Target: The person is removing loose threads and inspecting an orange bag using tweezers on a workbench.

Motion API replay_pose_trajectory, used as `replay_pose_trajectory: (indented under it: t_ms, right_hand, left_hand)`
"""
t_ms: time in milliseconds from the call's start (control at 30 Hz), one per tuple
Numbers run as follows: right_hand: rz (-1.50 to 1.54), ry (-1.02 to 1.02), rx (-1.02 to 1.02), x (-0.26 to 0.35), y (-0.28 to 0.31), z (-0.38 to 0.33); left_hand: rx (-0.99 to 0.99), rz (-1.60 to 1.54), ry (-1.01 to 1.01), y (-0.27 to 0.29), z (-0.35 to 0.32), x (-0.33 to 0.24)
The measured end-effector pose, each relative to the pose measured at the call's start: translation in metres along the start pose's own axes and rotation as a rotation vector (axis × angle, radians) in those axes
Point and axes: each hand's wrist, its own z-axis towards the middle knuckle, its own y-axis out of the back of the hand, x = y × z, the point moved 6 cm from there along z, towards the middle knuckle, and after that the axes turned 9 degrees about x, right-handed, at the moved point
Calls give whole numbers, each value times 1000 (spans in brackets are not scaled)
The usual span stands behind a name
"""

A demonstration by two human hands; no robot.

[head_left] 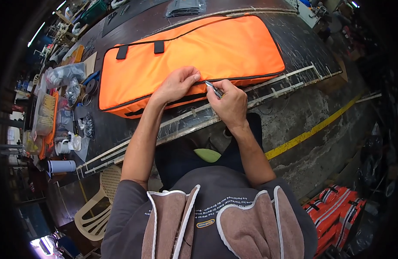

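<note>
Right hand [230, 102]: fingers closed around a small metal-tipped tool [213, 88] at the near edge of the orange bag [203, 51]. Left hand [176, 84]: fingers pinched together at the same edge. Orange bag: flat on the table [309, 48]. Beige chair [94, 216]: near-left of the bag.

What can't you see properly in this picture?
All in the head view:
- Inside the orange bag: hidden by its fabric top.
- The handle of the small metal tool: mostly covered by the right hand.
- The left hand's far fingertips: hidden behind the hand itself.
- Part of the beige plastic chair: blocked by the grey shirt.
</note>
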Motion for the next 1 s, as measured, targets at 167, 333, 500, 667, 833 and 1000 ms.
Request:
replay_pose_trajectory:
  t_ms: [167,333,500,667,833,1000]
  right_hand:
    - [-33,1,20,-2,-6,4]
    - [-43,22,19,-3,-11,3]
    - [4,9,23,-2,-6,-2]
    - [4,26,24,4,-6,0]
    - [-11,40,15,2,-14,3]
    - [12,32,29,5,-11,-4]
  left_hand:
    - [12,-53,-44,-5,0,-4]
    - [29,-37,-49,-3,-2,-4]
    - [15,-146,-53,-1,-8,-11]
    - [11,-195,1,2,-12,-14]
    - [-5,-204,-50,0,-10,-11]
    - [-21,-237,9,7,-13,-7]
